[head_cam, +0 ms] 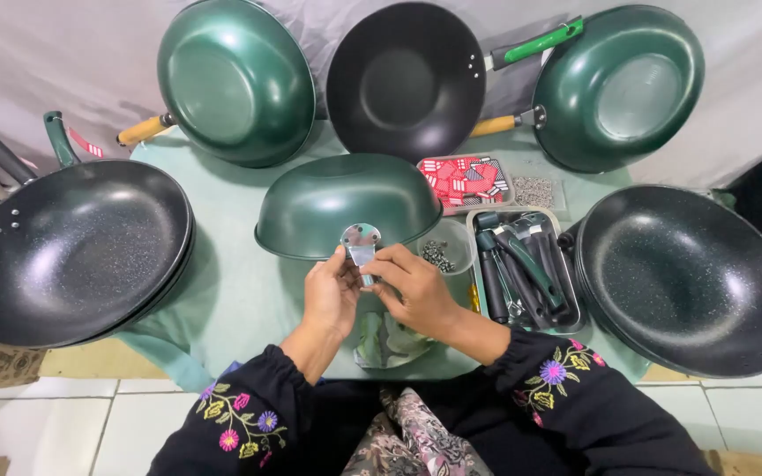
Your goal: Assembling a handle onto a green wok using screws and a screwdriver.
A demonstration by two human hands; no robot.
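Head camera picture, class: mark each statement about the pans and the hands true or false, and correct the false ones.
1. Both hands, left hand and right hand, hold a small metal bracket. True.
2. The green pan body behind the hands lies upside down. True.
3. The tray of handles lies left of the hands. False: it lies to their right.
4. The small clear bowl holds water. False: it holds small metal fasteners.
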